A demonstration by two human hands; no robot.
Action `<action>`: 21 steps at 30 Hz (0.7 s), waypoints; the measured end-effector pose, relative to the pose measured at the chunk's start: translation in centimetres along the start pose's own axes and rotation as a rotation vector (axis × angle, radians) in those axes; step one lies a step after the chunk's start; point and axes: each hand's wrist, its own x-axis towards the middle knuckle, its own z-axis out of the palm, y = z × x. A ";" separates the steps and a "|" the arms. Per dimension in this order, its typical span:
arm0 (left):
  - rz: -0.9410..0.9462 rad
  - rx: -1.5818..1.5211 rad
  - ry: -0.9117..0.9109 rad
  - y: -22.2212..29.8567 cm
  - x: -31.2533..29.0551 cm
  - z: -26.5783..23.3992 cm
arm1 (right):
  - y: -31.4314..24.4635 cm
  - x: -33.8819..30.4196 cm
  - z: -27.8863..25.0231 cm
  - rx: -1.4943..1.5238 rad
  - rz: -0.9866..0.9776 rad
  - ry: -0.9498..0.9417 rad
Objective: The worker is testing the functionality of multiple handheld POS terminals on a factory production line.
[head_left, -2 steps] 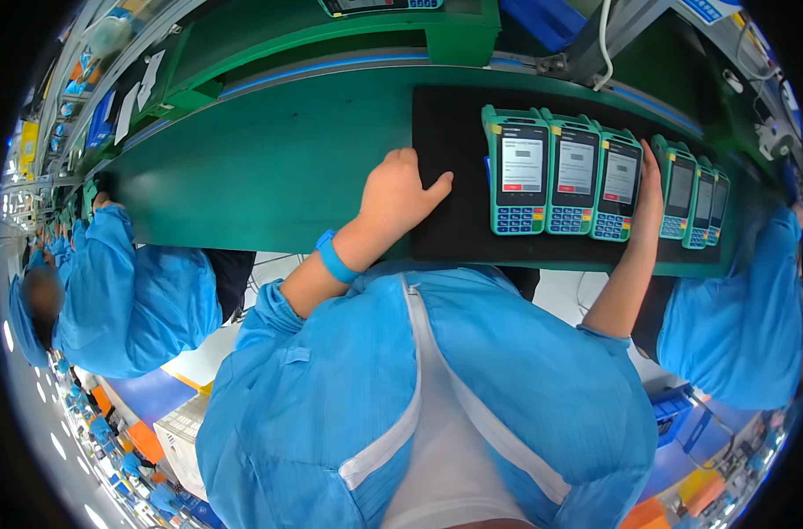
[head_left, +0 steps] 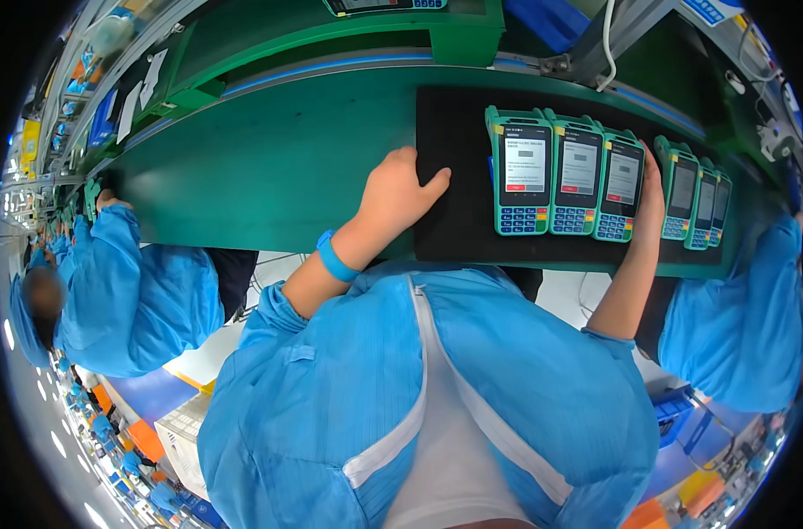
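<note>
Left hand [head_left: 401, 189]: unclenched, thumb splayed | right hand [head_left: 651, 196]: fingers extended along slab-shaped terminal [head_left: 619, 185] | matte black mat [head_left: 460, 132]

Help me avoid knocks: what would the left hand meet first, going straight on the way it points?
The left hand would probably meet the green shelf support at the far edge of the tabletop, though depth and height are unclear.

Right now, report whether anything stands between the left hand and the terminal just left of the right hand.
Yes: the leftmost terminal and second terminal sit side by side on the black mat, between the left hand and third terminal.
</note>
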 end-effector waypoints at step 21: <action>0.399 -0.427 0.176 0.7 2.8 2.2 | -0.8 -1.1 2.9 0.115 -0.013 -0.090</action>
